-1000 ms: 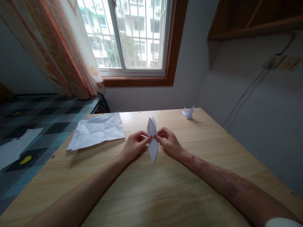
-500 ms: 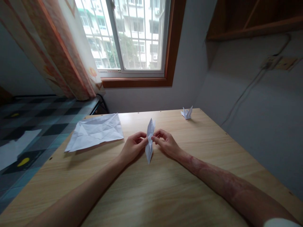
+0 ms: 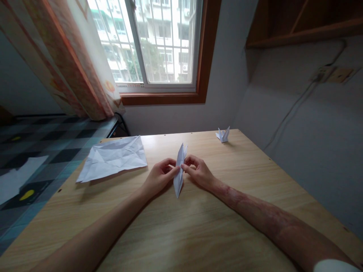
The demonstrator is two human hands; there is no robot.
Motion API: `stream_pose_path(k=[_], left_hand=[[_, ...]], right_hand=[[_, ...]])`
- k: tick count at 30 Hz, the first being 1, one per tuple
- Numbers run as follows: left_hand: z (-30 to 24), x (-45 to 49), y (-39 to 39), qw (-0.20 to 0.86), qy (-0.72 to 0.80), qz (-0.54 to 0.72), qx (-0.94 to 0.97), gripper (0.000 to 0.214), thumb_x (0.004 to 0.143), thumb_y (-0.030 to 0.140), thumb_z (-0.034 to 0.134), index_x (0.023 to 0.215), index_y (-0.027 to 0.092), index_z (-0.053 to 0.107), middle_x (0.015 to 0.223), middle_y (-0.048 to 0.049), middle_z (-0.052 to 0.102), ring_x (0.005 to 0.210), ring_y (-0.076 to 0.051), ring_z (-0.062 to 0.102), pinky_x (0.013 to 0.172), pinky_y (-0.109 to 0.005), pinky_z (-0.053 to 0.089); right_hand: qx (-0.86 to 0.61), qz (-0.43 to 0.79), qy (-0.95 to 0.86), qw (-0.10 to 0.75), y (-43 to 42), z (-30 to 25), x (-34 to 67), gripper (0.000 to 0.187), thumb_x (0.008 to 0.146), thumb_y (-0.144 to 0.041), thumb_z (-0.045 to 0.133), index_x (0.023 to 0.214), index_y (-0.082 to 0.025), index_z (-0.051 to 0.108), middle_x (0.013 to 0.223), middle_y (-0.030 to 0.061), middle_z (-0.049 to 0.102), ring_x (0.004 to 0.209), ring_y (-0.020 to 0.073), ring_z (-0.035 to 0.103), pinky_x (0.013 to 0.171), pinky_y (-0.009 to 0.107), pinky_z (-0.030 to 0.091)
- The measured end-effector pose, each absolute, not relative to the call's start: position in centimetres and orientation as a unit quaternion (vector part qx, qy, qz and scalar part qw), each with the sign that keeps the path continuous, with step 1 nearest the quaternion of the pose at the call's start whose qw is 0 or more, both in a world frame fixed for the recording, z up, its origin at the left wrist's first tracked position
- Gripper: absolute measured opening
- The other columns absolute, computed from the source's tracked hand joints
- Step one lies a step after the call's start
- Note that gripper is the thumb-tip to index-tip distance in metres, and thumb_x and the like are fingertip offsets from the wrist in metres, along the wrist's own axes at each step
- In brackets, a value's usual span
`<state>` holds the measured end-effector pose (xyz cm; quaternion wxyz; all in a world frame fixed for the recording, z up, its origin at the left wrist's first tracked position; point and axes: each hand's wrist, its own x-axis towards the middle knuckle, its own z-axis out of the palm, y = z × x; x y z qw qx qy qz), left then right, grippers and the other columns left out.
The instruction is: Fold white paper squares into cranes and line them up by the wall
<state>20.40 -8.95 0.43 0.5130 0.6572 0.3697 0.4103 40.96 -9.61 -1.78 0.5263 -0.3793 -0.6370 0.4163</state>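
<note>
Both forearms lie on the worktop (image 3: pixel 198 226) and converge toward 12 o'clock.

Your left hand (image 3: pixel 159 177) and right hand (image 3: pixel 198 172) meet over mid-board. The fingers of each are closed in a thumb-and-forefinger pinch on the waist of a narrow folded paper piece (image 3: pixel 178 185), the left hand gripping from 9 o'clock and the right from 3 o'clock.

The piece stands nearly edge-on to you. Its lower tip points back at 6 o'clock, at or just above the wood; I cannot tell which. Its split upper points aim at 12 o'clock.

Judgement: keep the two pinches level and the pressure even, so the layers stay registered. Work close to the crease, because thin flaps like these look likely to skew or tear at the tip under a lopsided pull. Resting the lower tip on the wood should steady it.

From the piece:
- A creased white sheet (image 3: pixel 112 158) lies flat at 10 o'clock, well apart.
- A small folded paper figure (image 3: pixel 223 135) sits at 1 o'clock, near the far edge.
- The barred window (image 3: pixel 161 41) is beyond, with a curtain (image 3: pixel 76 56) at its left.
</note>
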Motion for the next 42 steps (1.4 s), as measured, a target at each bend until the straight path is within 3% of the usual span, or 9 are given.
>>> stream_pose_path(k=[6,15,22,28,42], left_hand=[[0.35,20.52,-9.19,0.521,0.373,0.404,0.653,0.046,0.088,0.058,0.086,0.099,0.015,0.075,0.070,-0.0012,0.072,0.055,-0.011,0.057,0.049,-0.020,0.034],[-0.14,20.28,-8.65,0.515,0.346,0.409,0.669,0.040,0.091,0.054,0.086,0.099,0.016,0.076,0.083,-0.0053,0.078,0.069,-0.016,0.070,0.060,-0.024,0.048],[0.34,20.27,-9.02,0.524,0.340,0.386,0.679,0.041,0.091,0.052,0.086,0.107,0.017,0.075,0.087,-0.0059,0.080,0.076,-0.020,0.074,0.065,-0.026,0.051],[0.43,20.35,-9.18,0.528,0.335,0.380,0.682,0.041,0.093,0.052,0.085,0.108,0.016,0.074,0.083,-0.0049,0.079,0.072,-0.017,0.072,0.065,-0.024,0.049],[0.42,20.29,-8.98,0.560,0.312,0.367,0.674,0.040,0.096,0.052,0.082,0.109,0.016,0.070,0.075,0.0012,0.069,0.061,-0.011,0.056,0.056,-0.022,0.035]], right_hand=[[-0.365,0.422,-0.648,0.518,-9.70,-1.61,40.95,0.028,0.095,-0.048,0.077,0.088,-0.023,0.067,0.089,0.0014,0.070,0.086,0.0194,0.066,0.081,0.032,0.056],[-0.343,0.447,-0.654,0.505,-10.00,-1.24,40.79,0.036,0.095,-0.057,0.080,0.089,-0.023,0.068,0.091,0.0013,0.069,0.088,0.0199,0.065,0.084,0.034,0.056],[-0.343,0.458,-0.642,0.510,-9.80,-1.20,41.08,0.032,0.094,-0.051,0.080,0.088,-0.022,0.067,0.090,0.0005,0.067,0.089,0.0200,0.063,0.086,0.034,0.053],[-0.343,0.461,-0.642,0.508,-9.87,-1.14,41.19,0.026,0.095,-0.044,0.076,0.087,-0.022,0.065,0.088,-0.0004,0.064,0.085,0.0191,0.061,0.080,0.032,0.050],[-0.337,0.437,-0.651,0.521,-9.64,-1.35,41.30,0.018,0.093,-0.035,0.073,0.086,-0.021,0.064,0.087,-0.0007,0.065,0.087,0.0191,0.061,0.084,0.033,0.048]])
